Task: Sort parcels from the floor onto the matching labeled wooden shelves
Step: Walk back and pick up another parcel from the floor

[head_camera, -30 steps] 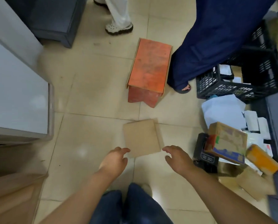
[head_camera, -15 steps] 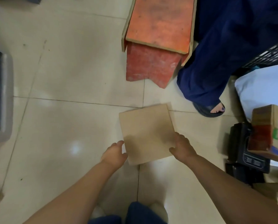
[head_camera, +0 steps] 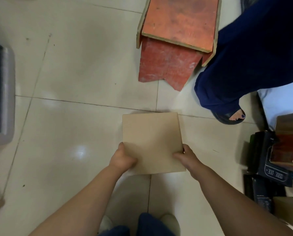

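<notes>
Parcel: a flat, plain brown cardboard parcel point(head_camera: 152, 142), square-ish, down low over the tiled floor point(head_camera: 65, 125), right in front of the person's own shoes; whether its far edge touches the tiles, cannot tell.
Left hand: the left hand point(head_camera: 122, 159) is on the near left corner, thumb on top, fingers point(head_camera: 121, 147) curled around the edge, closed on the cardboard.
Right hand: the right hand point(head_camera: 187, 158) has the near right corner, thumb pressed on the top face, the rest wrapped under the edge, a firm clamp.
Stool: an orange-red wooden stool point(head_camera: 174, 41) stands beyond the parcel, apart from it, its notched red end panel facing us.
Bystander: a leg in dark blue trousers point(head_camera: 244, 68), just beside the stool on the right, with a dark open-toed sandal point(head_camera: 231, 116) planted near the parcel's far right corner.
Pile at right: a black box with white print point(head_camera: 270, 166) and a printed carton point(head_camera: 289, 138) resting on top of it, well apart from the parcel.
</notes>
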{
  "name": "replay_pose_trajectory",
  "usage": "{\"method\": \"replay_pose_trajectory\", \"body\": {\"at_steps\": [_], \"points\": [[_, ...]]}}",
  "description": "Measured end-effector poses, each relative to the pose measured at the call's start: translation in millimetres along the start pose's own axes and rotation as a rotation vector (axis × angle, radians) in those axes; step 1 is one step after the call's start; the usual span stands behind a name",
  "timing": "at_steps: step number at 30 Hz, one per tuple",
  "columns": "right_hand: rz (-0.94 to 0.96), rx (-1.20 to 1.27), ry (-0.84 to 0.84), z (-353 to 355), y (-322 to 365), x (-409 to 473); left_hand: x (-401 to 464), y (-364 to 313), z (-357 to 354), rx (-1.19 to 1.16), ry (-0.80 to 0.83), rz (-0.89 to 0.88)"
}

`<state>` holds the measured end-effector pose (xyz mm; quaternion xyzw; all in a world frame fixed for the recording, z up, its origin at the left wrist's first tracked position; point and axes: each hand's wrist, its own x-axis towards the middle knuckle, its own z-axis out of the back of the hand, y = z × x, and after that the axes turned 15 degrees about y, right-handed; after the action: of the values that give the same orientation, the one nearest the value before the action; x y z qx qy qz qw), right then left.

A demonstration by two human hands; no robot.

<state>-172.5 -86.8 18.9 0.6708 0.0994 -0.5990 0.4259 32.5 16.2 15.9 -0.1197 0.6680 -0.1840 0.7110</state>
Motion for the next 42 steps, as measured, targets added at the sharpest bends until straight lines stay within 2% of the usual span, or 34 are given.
{"method": "replay_pose_trajectory", "body": {"at_steps": [9, 17, 24, 33, 38, 42], "points": [[0.185, 0.034, 0.067, -47.7, 98.0, -125.0, -137.6, -41.7, 61.9, -0.377, -0.209, -0.188], [0.365, 0.109, 0.094, -81.9, 216.7, -278.8, -316.0, -90.4, 127.9, -0.550, -0.296, -0.301], [0.571, -0.051, 0.162, -119.0, 317.2, -418.1, -476.7, -123.1, 186.4, -0.658, -0.397, -0.337], [0.636, -0.198, 0.230, -167.7, 400.4, -561.9, -644.6, -117.1, 229.6, -0.758, -0.504, -0.441], [0.602, -0.294, 0.278, -186.1, 416.1, -608.9, -701.5, -104.3, 238.3, -0.819, -0.516, -0.553], [0.577, -0.285, 0.327, -194.6, 426.4, -636.1, -727.6, -93.0, 244.3, -0.817, -0.559, -0.573]]}}
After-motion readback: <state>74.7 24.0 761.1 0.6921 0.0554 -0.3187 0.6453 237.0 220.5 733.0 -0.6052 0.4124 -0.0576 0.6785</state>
